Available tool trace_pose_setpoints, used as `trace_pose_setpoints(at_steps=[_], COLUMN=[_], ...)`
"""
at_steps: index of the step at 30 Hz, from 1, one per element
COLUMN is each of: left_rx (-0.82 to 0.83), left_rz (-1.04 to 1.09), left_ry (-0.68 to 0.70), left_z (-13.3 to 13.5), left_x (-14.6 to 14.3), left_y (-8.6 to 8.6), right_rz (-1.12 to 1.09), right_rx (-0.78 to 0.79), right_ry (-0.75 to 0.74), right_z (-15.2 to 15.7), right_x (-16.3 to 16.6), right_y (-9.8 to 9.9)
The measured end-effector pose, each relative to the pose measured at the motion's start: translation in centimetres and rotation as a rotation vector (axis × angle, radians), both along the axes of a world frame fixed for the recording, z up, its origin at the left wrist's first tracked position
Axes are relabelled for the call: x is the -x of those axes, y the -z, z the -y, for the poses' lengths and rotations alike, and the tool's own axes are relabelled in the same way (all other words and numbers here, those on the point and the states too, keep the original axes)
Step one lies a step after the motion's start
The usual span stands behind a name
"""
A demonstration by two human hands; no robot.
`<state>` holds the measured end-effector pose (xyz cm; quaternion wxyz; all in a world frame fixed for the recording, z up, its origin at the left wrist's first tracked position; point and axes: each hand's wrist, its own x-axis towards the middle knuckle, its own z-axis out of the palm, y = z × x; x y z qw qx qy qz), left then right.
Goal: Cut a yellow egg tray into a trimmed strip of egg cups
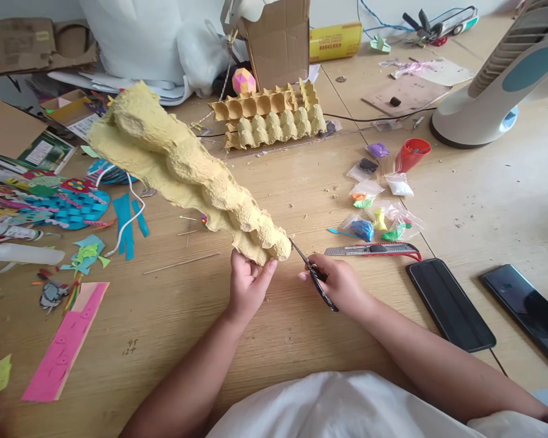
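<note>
My left hand (251, 283) grips the near end of a long yellow egg carton strip (210, 182), thumb on one side and fingers beneath. The strip is raised off the table and slants up to the far left, its bumps facing up. In my right hand (340, 283) is a pair of black-handled scissors (317, 277), fingers wrapped round the handles. Its blades touch or nearly touch the strip's near end; how wide they stand apart I cannot tell. Farther back lie more cut egg carton pieces (281, 126), some with cups up, some with bumps up.
Right of my hands lie a utility knife (374, 249), two phones (452, 304), bags of coloured clay (363, 230) and a red cup (412, 155). A white fan (484, 103) stands at the far right. Paper crafts (73, 207) and a pink strip (66, 344) spread across the left.
</note>
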<state>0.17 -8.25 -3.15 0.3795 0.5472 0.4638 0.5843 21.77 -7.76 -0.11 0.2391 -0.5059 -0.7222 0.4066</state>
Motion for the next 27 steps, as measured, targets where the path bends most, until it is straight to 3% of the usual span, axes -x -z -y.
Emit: trace_pose_setpoints(at_steps=[9, 27], left_rx=[-0.057, -0.086], left_rz=[0.044, 0.006], left_ry=[-0.042, 0.026], left_z=[-0.3, 0.2], left_x=[0.1, 0.1], left_y=[-0.4, -0.3], right_rz=[-0.026, 0.001], right_rx=[0.015, 0.008], right_ry=[-0.07, -0.042], right_z=[0.3, 0.6], right_x=[-0.2, -0.1], right_y=[-1.0, -1.3])
